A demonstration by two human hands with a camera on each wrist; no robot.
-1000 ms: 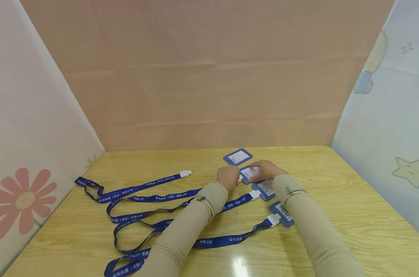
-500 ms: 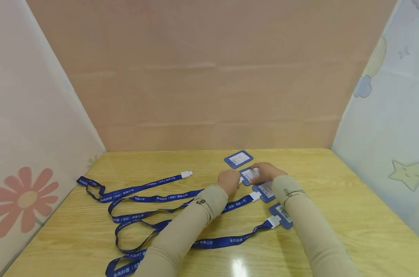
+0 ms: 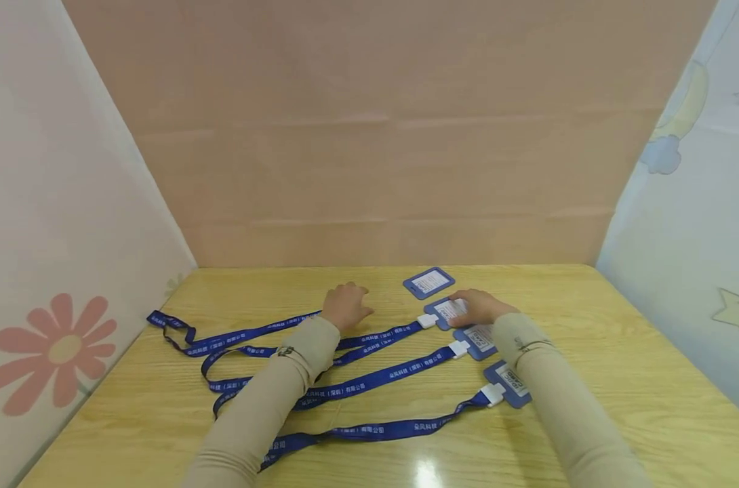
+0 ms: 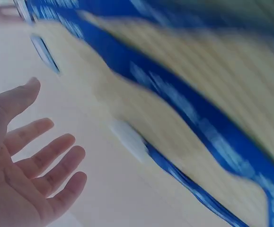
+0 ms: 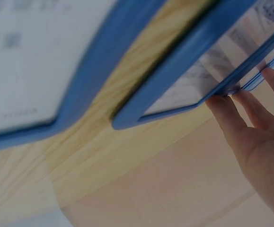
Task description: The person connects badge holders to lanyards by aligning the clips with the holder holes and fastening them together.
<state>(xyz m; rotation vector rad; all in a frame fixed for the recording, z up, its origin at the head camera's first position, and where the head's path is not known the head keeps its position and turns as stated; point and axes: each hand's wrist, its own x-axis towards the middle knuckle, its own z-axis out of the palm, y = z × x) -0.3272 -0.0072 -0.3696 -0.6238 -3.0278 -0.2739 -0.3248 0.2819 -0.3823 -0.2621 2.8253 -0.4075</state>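
Note:
My right hand [image 3: 476, 307] holds a blue ID badge holder [image 3: 432, 309] by its edges, flat on the table. A white clip [image 3: 427, 321] on a blue lanyard [image 3: 386, 337] meets that holder's left end. My left hand [image 3: 346, 306] is off to the left, fingers spread and relaxed, holding nothing. It hovers by the farthest lanyard [image 3: 241, 335], whose white clip [image 4: 129, 140] shows in the left wrist view but is hidden behind the hand in the head view. A loose badge holder [image 3: 429, 282] lies behind the held one.
Two more badge holders, a middle one [image 3: 476, 341] and a near one [image 3: 508, 383], lie nearer me with lanyards at their clips. Lanyard straps overlap at the left of the wooden table [image 3: 589, 339]. A brown backdrop [image 3: 375, 169] and patterned side panels enclose it.
My left hand has moved left from the clip beside the held holder, and its fingers have opened. That clip is now exposed. My right hand stays on the holder.

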